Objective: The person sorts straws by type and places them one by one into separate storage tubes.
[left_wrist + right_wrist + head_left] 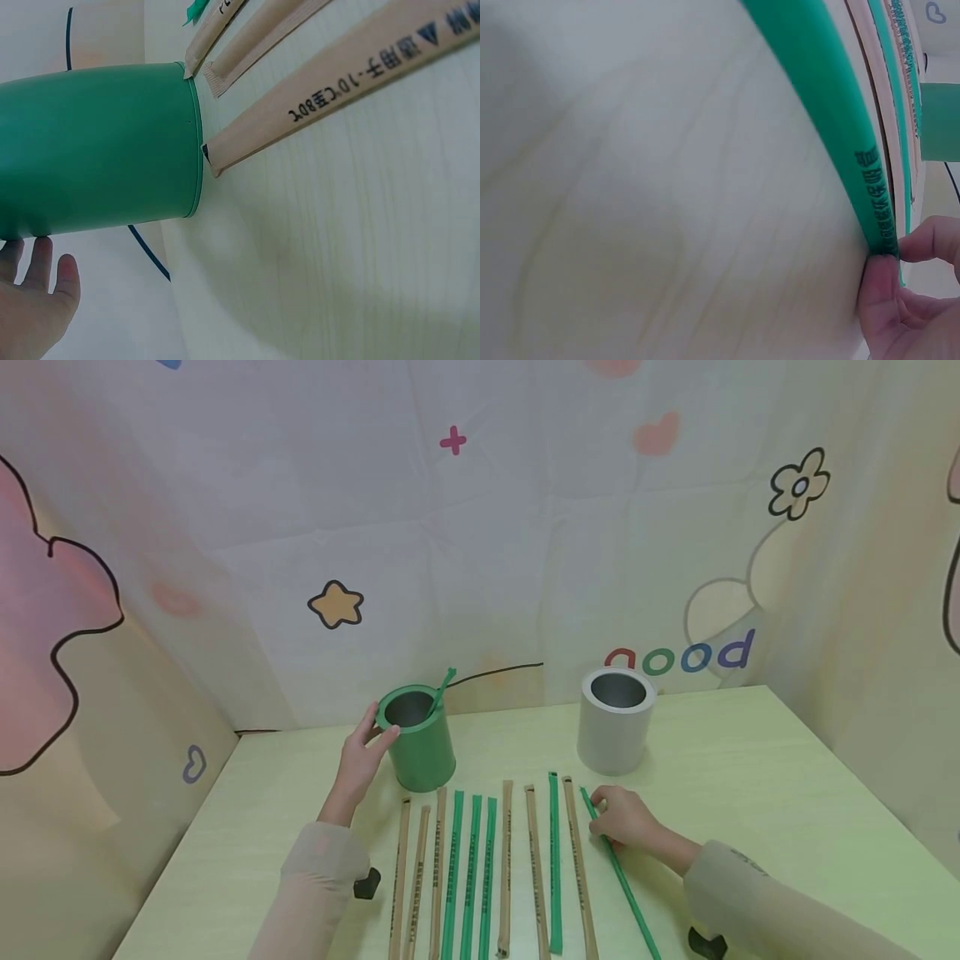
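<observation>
In the head view my left hand (362, 764) rests against the left side of a green cylindrical container (423, 756), thumb near its rim. Its fingertips touch the container's wall (97, 150) in the left wrist view. One green wrapped straw (442, 692) leans inside and sticks up over the rim. My right hand (624, 818) pinches another green wrapped straw (626, 889) between thumb and finger near its far end; the straw slants toward the front edge. In the right wrist view, thumb and fingertip meet on this printed straw (840, 112).
Left of the right hand, several brown wrapped straws (536, 868) and green wrapped straws (555, 860) lie roughly parallel on the pale table (720, 760). A white cylindrical container (613, 739) stands at the back right. A printed curtain (480, 543) hangs behind the table.
</observation>
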The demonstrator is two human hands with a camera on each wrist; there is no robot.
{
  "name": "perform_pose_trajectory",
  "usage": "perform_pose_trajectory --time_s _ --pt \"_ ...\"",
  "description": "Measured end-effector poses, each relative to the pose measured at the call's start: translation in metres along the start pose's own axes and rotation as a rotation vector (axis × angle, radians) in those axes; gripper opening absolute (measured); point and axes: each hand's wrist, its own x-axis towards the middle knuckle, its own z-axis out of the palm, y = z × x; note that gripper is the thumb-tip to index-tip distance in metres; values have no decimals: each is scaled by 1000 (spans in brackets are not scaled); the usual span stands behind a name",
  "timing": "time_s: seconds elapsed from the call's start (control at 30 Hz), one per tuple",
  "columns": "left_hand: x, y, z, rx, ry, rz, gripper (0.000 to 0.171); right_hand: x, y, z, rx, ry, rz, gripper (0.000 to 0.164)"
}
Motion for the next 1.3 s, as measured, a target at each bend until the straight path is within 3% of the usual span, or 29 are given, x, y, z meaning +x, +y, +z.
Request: perform_pose_trajectory --time_s 0.27,0.47,0.63,0.8,1.1,1.3 --pt "-1 1 0 -2 -3 2 64 1 3 -4 80 -40 12 31" --pt "1 -1 0 -9 -4 0 65 1 6 -13 236 -111 14 36" --pt "8 -14 -2 -11 0 5 66 -1 1 -24 371 -164 21 43" --pt "13 -25 -2 21 12 27 67 -5 -11 -37 444 -196 -13 48" --pt "13 -26 -2 17 13 29 67 -11 -39 -59 504 -271 -128 52" --pt "13 -25 -2 6 8 35 68 -13 -65 -70 569 -230 -198 50"
